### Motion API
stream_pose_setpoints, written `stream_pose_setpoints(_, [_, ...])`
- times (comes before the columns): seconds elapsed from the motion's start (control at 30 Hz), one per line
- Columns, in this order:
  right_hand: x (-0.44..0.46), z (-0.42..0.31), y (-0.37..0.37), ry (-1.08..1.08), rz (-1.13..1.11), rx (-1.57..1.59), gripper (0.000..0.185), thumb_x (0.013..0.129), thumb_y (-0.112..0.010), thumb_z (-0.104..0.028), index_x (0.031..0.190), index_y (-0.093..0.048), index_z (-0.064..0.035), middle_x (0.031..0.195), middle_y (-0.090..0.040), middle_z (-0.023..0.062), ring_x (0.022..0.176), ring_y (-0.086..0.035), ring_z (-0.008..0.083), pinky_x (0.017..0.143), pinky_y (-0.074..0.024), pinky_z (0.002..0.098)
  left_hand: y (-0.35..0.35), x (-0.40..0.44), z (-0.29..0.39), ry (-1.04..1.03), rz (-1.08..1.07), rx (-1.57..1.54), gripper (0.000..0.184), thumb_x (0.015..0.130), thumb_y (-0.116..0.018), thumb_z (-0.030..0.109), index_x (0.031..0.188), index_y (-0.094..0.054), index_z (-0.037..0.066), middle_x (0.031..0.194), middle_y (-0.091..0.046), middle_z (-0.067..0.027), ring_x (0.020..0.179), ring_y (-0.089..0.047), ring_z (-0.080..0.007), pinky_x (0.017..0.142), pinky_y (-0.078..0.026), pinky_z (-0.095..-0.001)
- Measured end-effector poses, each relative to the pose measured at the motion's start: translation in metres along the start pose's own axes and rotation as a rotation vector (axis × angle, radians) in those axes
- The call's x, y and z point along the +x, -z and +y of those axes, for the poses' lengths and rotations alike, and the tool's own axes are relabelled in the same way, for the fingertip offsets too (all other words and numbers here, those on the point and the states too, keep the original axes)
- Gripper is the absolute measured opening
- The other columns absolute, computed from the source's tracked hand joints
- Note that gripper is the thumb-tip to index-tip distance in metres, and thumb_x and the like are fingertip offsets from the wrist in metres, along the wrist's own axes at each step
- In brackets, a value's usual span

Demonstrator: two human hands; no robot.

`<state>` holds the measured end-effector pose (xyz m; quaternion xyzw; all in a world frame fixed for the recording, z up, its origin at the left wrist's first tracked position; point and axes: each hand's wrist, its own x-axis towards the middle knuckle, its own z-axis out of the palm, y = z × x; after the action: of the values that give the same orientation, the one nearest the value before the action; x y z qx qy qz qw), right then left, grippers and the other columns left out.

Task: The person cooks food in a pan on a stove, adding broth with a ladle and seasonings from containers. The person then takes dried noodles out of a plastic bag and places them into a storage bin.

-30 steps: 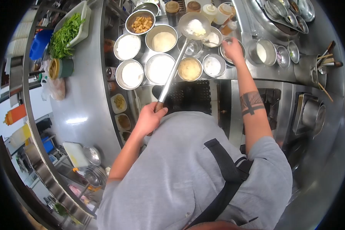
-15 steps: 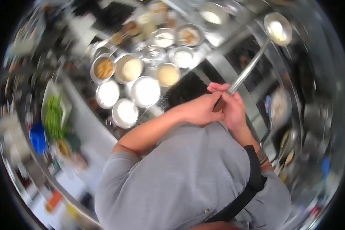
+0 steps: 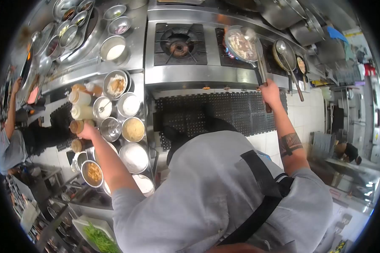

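Note:
My left hand (image 3: pixel 88 131) is closed around a brown-filled squeeze bottle (image 3: pixel 76 127), which stands in a row with pale squeeze bottles (image 3: pixel 81 111). Beside that wrist are a steel bowl (image 3: pixel 110 129) and a container of tan powder (image 3: pixel 133 129). Stretched towards the stove, my right hand (image 3: pixel 270 93) grips the long handle of a ladle (image 3: pixel 261 63). The ladle's bowl is over the right side of a frying pan (image 3: pixel 236 42) holding pale, pinkish pieces. Blue flame shows at the pan's left edge.
An unused burner (image 3: pixel 179 46) lies left of the pan. To the right sits another pan (image 3: pixel 285 63) with a ladle in it. Containers of white powder (image 3: pixel 134 157) crowd the left counter. A co-worker (image 3: pixel 10 143) stands at far left. A black mat (image 3: pixel 253 111) covers the floor.
My hands were together at the ladle's handle. The left has left it and reached to the brown squeeze bottle; the right has brought the ladle over the pan. The view has turned towards the stove.

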<state>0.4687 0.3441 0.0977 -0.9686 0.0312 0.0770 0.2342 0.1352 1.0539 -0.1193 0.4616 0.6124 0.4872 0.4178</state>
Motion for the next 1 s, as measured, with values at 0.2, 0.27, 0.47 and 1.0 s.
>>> stream_pose_setpoints(0.2, [0.043, 0.037, -0.005, 0.101, 0.142, -0.381, 0.034, 0.079, -0.057, -0.008, 0.111, -0.054, 0.0056, 0.092, -0.064, 0.0355, 0.090, -0.063, 0.0508, 0.082, -0.0501, 0.0556, -0.003, -0.007, 0.012, -0.077, 0.066, 0.039, 0.074, 0.058, -0.090, 0.017, 0.120, -0.053, -0.001, 0.117, -0.063, -0.0193, 0.109, -0.061, -0.0369, 0.098, -0.049, -0.0444])
stream_pose_setpoints(0.27, [0.066, 0.065, -0.025, 0.188, 0.186, -0.395, 0.030, 0.084, -0.058, -0.008, 0.110, -0.054, 0.0049, 0.082, -0.067, 0.0266, 0.075, -0.067, 0.0427, 0.070, -0.0541, 0.0510, 0.000, -0.023, 0.032, -0.080, 0.102, 0.165, 0.067, 0.061, -0.088, 0.015, 0.117, -0.055, -0.001, 0.115, -0.065, -0.0181, 0.108, -0.062, -0.0354, 0.097, -0.049, -0.0433])
stream_pose_setpoints(0.47, [0.055, 0.028, -0.006, -0.467, -0.475, 1.434, 0.021, 0.097, -0.055, -0.014, 0.112, -0.053, 0.0024, 0.071, -0.052, 0.0012, 0.051, -0.047, 0.0076, 0.042, -0.0394, 0.0226, -0.002, -0.078, 0.074, -0.342, 0.225, 0.281, 0.064, 0.066, -0.085, 0.013, 0.121, -0.056, -0.002, 0.118, -0.064, -0.0177, 0.109, -0.062, -0.0337, 0.095, -0.049, -0.0423])
stream_pose_setpoints(1.0, [0.118, 0.164, 0.126, -0.037, -0.595, 0.821, 0.034, 0.094, -0.057, -0.011, 0.127, -0.058, -0.0022, 0.067, -0.052, -0.0003, 0.046, -0.051, 0.0068, 0.033, -0.0404, 0.0235, -0.180, -0.496, 0.214, -0.486, -0.835, 0.436, 0.053, 0.070, -0.076, 0.016, 0.117, -0.056, 0.002, 0.108, -0.066, -0.0169, 0.098, -0.066, -0.0307, 0.090, -0.051, -0.0410])
